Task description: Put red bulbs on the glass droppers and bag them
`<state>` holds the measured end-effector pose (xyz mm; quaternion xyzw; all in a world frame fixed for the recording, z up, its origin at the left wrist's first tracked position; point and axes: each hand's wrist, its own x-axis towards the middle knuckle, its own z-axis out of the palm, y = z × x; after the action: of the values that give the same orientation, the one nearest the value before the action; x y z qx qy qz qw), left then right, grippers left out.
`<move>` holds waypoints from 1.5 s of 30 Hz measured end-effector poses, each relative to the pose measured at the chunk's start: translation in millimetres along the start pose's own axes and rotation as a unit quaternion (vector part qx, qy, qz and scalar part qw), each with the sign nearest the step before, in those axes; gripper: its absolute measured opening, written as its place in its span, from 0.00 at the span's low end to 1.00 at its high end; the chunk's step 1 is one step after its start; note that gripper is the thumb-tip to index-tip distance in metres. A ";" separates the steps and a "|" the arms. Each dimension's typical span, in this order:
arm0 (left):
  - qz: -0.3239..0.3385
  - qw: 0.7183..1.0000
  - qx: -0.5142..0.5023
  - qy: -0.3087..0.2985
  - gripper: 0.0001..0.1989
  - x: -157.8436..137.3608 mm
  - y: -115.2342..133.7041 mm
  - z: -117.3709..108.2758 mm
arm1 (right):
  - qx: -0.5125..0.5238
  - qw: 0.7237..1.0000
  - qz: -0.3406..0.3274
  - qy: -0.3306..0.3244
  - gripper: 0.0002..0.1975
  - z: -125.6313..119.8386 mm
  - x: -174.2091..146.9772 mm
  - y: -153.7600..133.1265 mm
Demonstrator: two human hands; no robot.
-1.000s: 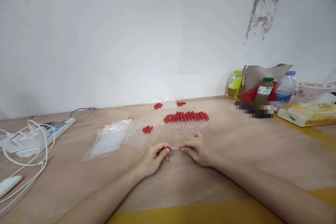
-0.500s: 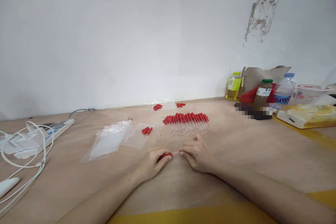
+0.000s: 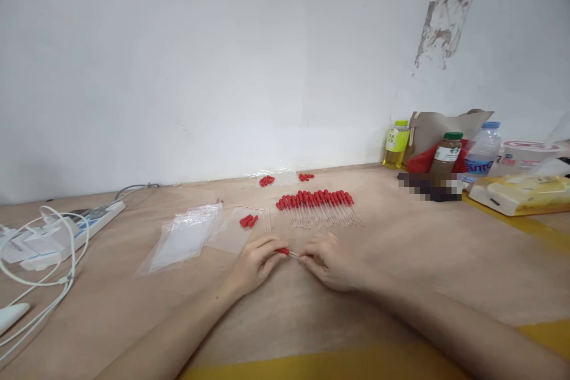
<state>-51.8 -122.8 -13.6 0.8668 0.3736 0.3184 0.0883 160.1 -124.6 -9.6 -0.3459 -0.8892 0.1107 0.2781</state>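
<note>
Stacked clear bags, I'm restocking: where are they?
In the head view, the stacked clear bags lie left of centre, between the white power strip and red dropper bulbs.

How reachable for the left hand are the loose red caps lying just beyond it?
Probably yes: nothing seems to stand between the left hand and those red caps on the clear bag. Its grip, though, is taken up by another red cap.

Red bulb point(image 3: 282, 251) mostly hid. in L hand point(image 3: 256, 267); far end of thin clear tube point(image 3: 294, 255) lost behind fingertips of R hand point(image 3: 329, 264). Row of tubes point(image 3: 327, 214) overlaps, too fine to count. Dark item point(image 3: 430, 186) far R pixelated, can't ID; white obj. point(image 3: 13, 316) & yellow-white pack point(image 3: 521, 195) cut off by L & R view edges resp.
</note>
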 end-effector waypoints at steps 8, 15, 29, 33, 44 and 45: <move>-0.027 0.990 -0.013 -0.141 0.17 -6.4 -4.0 -12.5 | 0.165 0.956 0.240 0.038 0.11 -8.1 11.2 55.7; -0.021 0.992 -0.010 -0.127 0.17 -5.8 -5.3 -9.3 | 0.023 0.946 0.308 0.102 0.14 2.3 79.7 61.8; -0.014 0.993 -0.018 -0.118 0.16 -6.3 -4.4 -7.3 | -0.138 0.957 0.227 0.117 0.14 33.8 96.0 33.5; -0.066 0.998 0.001 -0.022 0.10 -1.8 -16.5 -10.5 | -0.132 0.963 0.222 0.073 0.13 44.2 105.8 17.2; -0.199 0.978 0.059 0.029 0.11 28.2 -106.9 -37.2 | -0.116 0.930 0.348 -0.022 0.13 53.4 148.0 11.4; -0.199 0.978 0.059 0.028 0.10 29.7 -108.0 -34.6 | -0.115 0.929 0.350 -0.026 0.13 53.4 150.1 10.8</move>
<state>-121.6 -28.6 -14.4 0.7697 0.5588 0.2957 0.0882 44.6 -15.3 5.0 -0.6615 -0.7254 0.1069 0.1573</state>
